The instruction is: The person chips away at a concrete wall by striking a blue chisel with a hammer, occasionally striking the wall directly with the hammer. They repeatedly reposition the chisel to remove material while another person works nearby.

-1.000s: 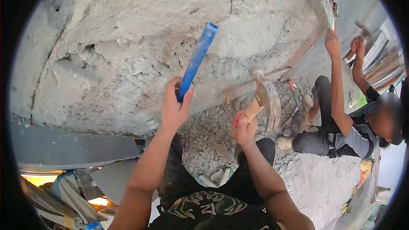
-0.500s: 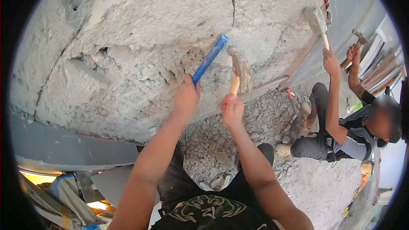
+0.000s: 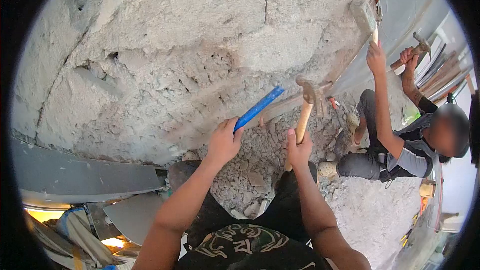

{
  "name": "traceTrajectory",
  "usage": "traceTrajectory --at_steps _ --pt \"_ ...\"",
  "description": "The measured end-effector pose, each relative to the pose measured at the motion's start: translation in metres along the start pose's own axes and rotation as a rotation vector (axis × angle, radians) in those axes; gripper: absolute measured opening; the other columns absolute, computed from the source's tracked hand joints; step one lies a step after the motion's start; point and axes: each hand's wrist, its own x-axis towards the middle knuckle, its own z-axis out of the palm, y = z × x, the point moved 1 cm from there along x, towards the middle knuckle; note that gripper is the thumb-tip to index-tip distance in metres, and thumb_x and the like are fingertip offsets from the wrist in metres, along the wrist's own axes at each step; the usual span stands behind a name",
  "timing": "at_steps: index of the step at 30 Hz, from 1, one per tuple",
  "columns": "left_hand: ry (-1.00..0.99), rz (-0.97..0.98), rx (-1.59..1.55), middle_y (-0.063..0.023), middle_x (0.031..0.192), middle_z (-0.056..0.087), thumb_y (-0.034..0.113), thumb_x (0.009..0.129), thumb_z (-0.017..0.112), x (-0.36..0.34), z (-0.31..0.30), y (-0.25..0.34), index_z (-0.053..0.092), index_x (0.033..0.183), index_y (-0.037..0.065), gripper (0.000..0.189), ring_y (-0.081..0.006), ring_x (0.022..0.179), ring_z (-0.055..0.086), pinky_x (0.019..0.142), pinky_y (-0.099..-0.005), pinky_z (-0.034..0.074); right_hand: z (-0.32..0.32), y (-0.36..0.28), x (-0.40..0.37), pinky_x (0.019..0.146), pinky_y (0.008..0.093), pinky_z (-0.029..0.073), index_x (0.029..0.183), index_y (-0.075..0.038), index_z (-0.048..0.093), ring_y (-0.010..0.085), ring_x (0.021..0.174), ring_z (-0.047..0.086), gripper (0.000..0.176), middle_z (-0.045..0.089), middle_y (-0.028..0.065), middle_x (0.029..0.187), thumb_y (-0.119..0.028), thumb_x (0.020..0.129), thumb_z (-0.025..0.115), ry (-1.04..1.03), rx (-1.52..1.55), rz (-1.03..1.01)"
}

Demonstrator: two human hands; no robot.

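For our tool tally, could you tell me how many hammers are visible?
2. One hammer in the right hand at centre; a second hammer in the co-worker's raised hand, far right. Others may be hidden.

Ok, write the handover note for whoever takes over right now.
Left hand: grip shut on the blue chisel, which angles up toward the wall.
Right hand: grip shut on the hammer handle, with the head raised near the chisel's end, apart from it.
Done: the middle of the wall is chipped rough; rubble lies below it.
Left: smoother plaster above and on the left.
A co-worker sits at the right by the same wall.
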Motion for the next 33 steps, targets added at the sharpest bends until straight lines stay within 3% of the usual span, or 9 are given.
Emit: traceTrajectory --at_steps 4,6,10,16,25,27,28,30,33 --pt "-0.193 -0.227 0.126 -0.0250 0.093 0.067 0.039 0.097 0.057 0.006 0.005 0.003 0.058 0.109 0.002 0.039 -0.0463 0.085 0.065 0.074 -0.0528 0.051 -0.012 0.024 -0.006 0.060 0.0315 0.045 0.088 -0.001 0.060 0.0124 0.065 0.053 0.032 0.059 0.0043 0.071 -0.031 0.092 0.072 0.062 0.044 0.094" --pt "-0.197 -0.236 0.157 -0.0251 0.086 0.066 0.043 0.097 0.056 0.019 -0.002 0.008 0.060 0.104 0.002 0.042 -0.0466 0.081 0.065 0.072 -0.0534 0.051 -0.014 0.033 -0.005 0.042 0.0229 0.038 0.087 -0.006 0.053 0.0053 0.046 0.047 0.029 0.049 -0.0035 0.060 -0.030 0.099 0.064 0.056 0.020 -0.076" --pt "-0.163 -0.208 0.301 -0.0242 0.067 0.063 0.055 0.097 0.053 0.042 -0.014 -0.004 0.063 0.092 0.001 0.055 -0.0471 0.071 0.064 0.066 -0.0544 0.050 -0.014 0.015 -0.007 0.043 0.0227 0.038 0.088 -0.007 0.052 0.0057 0.047 0.046 0.030 0.048 -0.0026 0.062 -0.033 0.101 0.060 0.008 0.117 -0.056" --pt "-0.167 -0.187 0.390 -0.0246 0.072 0.066 0.063 0.097 0.045 0.059 -0.022 -0.024 0.066 0.092 0.000 0.067 -0.0448 0.074 0.067 0.067 -0.0526 0.053 -0.007 -0.035 -0.012 0.051 0.0261 0.040 0.091 -0.003 0.052 0.0088 0.059 0.050 0.048 0.050 0.0004 0.067 -0.049 0.102 0.048 -0.157 0.395 0.024" --pt "-0.202 -0.282 0.126 -0.0260 0.072 0.064 0.063 0.098 0.043 0.063 -0.020 -0.038 0.066 0.084 -0.001 0.069 -0.0464 0.077 0.065 0.069 -0.0513 0.049 0.054 -0.016 -0.004 0.060 0.0329 0.041 0.098 -0.006 0.054 0.0198 0.065 0.050 0.060 0.053 0.0066 0.077 -0.065 0.095 0.050 -0.087 0.847 -0.615" --pt "-0.195 -0.291 0.102 -0.0265 0.073 0.064 0.063 0.098 0.043 0.062 -0.018 -0.038 0.066 0.083 -0.001 0.070 -0.0470 0.077 0.065 0.069 -0.0513 0.049 0.064 0.010 0.002 0.060 0.0321 0.041 0.094 -0.006 0.056 0.0191 0.065 0.051 0.054 0.056 0.0040 0.076 -0.060 0.096 0.053 -0.118 0.061 -0.386" --pt "-0.183 -0.301 0.081 -0.0269 0.074 0.064 0.064 0.098 0.042 0.062 -0.016 -0.039 0.066 0.083 -0.001 0.071 -0.0476 0.077 0.064 0.068 -0.0512 0.049 0.065 0.010 0.006 0.060 0.0321 0.041 0.094 -0.006 0.056 0.0191 0.065 0.051 0.054 0.056 0.0040 0.076 -0.060 0.096 0.053 -0.121 0.060 -0.392" --pt "-0.160 -0.317 0.089 -0.0270 0.074 0.064 0.063 0.098 0.043 0.060 -0.010 -0.048 0.066 0.084 -0.001 0.070 -0.0476 0.077 0.064 0.069 -0.0517 0.049 0.072 0.011 0.013 0.060 0.0318 0.042 0.090 -0.007 0.057 0.0186 0.065 0.052 0.050 0.057 0.0008 0.075 -0.056 0.096 0.054 -0.228 0.056 0.174" --pt "-0.107 -0.298 0.121 -0.0274 0.073 0.064 0.063 0.098 0.043 0.071 -0.014 -0.043 0.066 0.085 -0.002 0.070 -0.0480 0.076 0.064 0.069 -0.0527 0.049 0.069 0.031 -0.009 0.061 0.0313 0.043 0.091 -0.006 0.057 0.0189 0.067 0.053 0.048 0.057 0.0034 0.076 -0.054 0.093 0.058 -0.095 0.387 0.119"
